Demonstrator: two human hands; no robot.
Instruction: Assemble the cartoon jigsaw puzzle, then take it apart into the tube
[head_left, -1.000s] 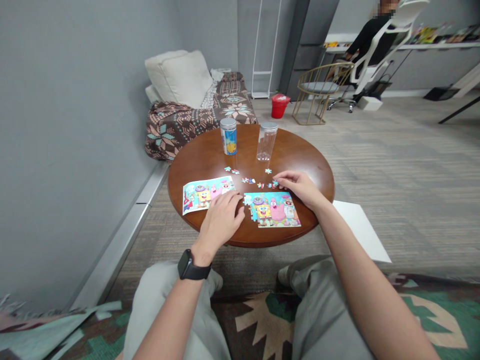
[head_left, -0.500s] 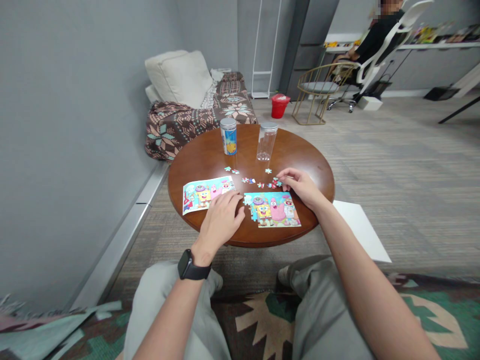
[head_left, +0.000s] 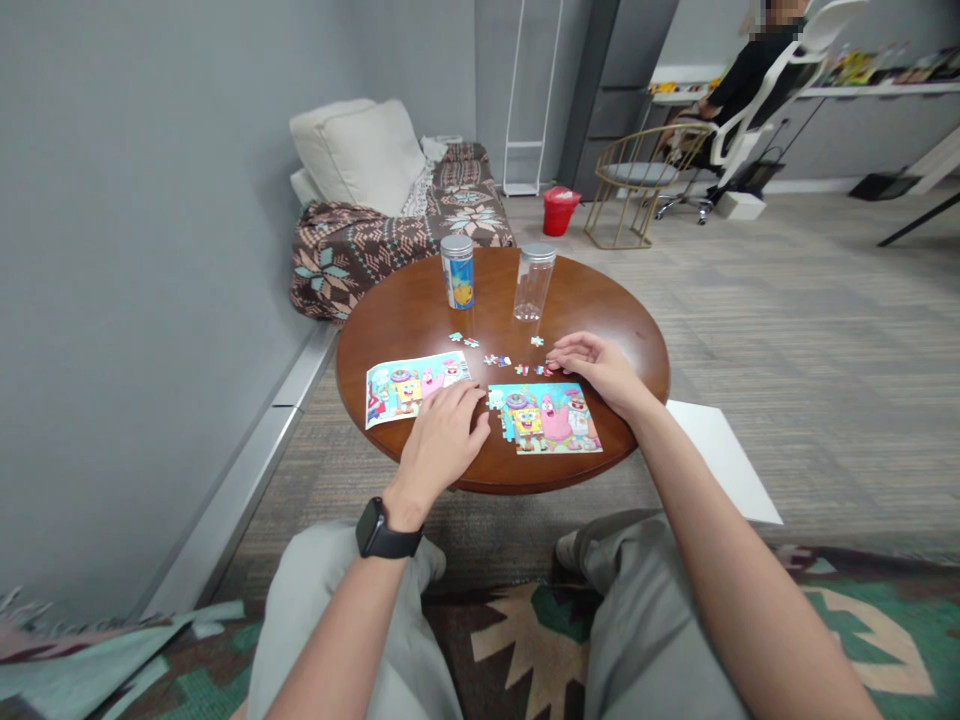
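taking the round table (head_left: 600, 300) as a clock face, with six nearest the person: the part-built puzzle (head_left: 551, 420) lies flat at five o'clock, its left edge ragged and unfinished. the printed picture sheet (head_left: 405, 390) lies at half past eight. the loose pieces (head_left: 471, 342) make a thin band across the middle, from eleven o'clock round towards three.

the left hand (head_left: 446, 430), at seven, is palm down with fingers relaxed and slightly apart, covering the sheet's near right corner; no piece shows in it. the right hand (head_left: 592, 365), at three, has its fingers bent and fairly close together over the right end of the band; whether a piece is pinched there i cannot tell.

the ragged left edge looks the weakest spot: the left fingers are just beside it, so a small slide towards three could knock a tab loose. a drag the other way might pull the sheet over the rim. a dropped right wrist could shift the puzzle's upper right corner. by the right fingertips, pieces lie close together, so a grab could lift the wrong one or scatter its neighbours. the clear jar (head_left: 533, 285), towards half past twelve, looks light and might tip under a careless far reach.
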